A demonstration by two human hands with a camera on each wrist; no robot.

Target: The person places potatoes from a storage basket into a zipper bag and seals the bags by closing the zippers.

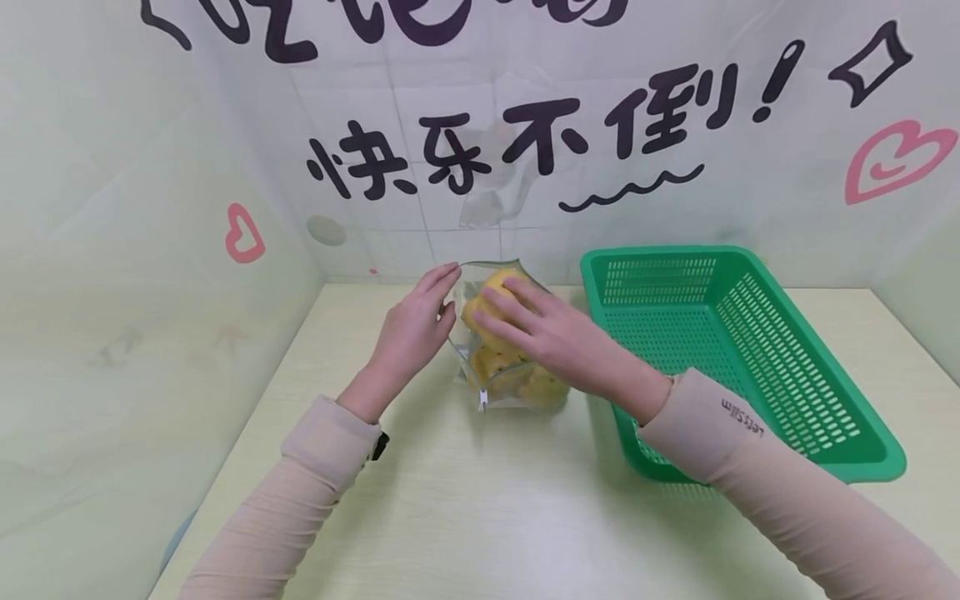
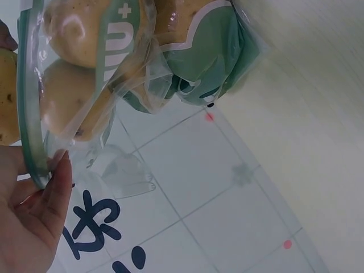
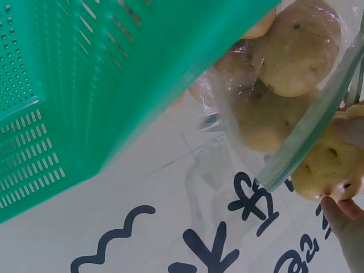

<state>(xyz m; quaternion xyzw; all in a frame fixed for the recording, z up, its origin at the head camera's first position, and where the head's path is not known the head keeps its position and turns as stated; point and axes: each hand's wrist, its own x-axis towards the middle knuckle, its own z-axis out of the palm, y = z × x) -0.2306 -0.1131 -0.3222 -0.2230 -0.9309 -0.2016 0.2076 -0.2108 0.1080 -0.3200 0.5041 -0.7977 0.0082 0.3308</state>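
Note:
A clear zip bag with green print stands on the table, its mouth spread apart, a white slider at the near corner. Several potatoes fill its lower part. The left hand pinches the left edge of the bag's mouth between thumb and fingers. At the opening, the right hand grips a yellowish potato with dark eyes, fingers spread over its top. This potato sits above the others, partly inside the rim in the head view. The right palm hides some of the bag's right side.
A green perforated plastic basket stands right of the bag, under the right forearm; the part of its floor in view is bare. The pale table meets a white printed sheet behind and at the sides.

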